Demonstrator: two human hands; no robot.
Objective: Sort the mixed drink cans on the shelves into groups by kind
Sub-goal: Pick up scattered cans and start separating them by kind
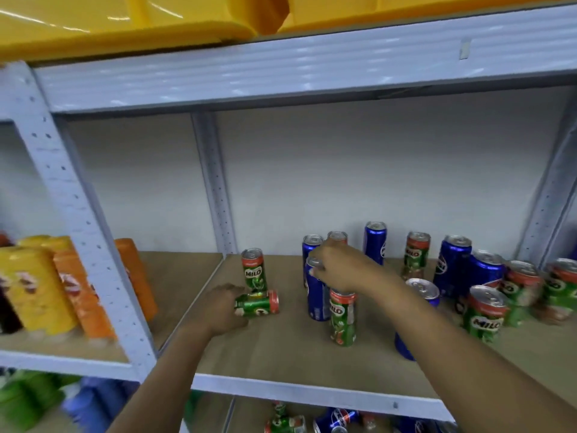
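Note:
Green Milo cans and blue cans stand mixed on the brown shelf board [281, 351]. My left hand [218, 309] grips a Milo can lying on its side [259, 304], just in front of an upright Milo can [254, 270]. My right hand [340, 270] reaches in from the right, and its fingers close around the top of a tall blue can [315, 298]. Right below that hand stands another Milo can [342, 320]. Further right stand more blue cans [452, 264] and Milo cans [484, 314]. A blue can [421, 287] is partly hidden behind my right forearm.
A perforated grey post [81, 214] separates this bay from the left one, which holds yellow [34, 292] and orange [81, 295] packs. Yellow bins [125, 23] sit on the shelf above. More cans [285, 423] lie on the shelf below.

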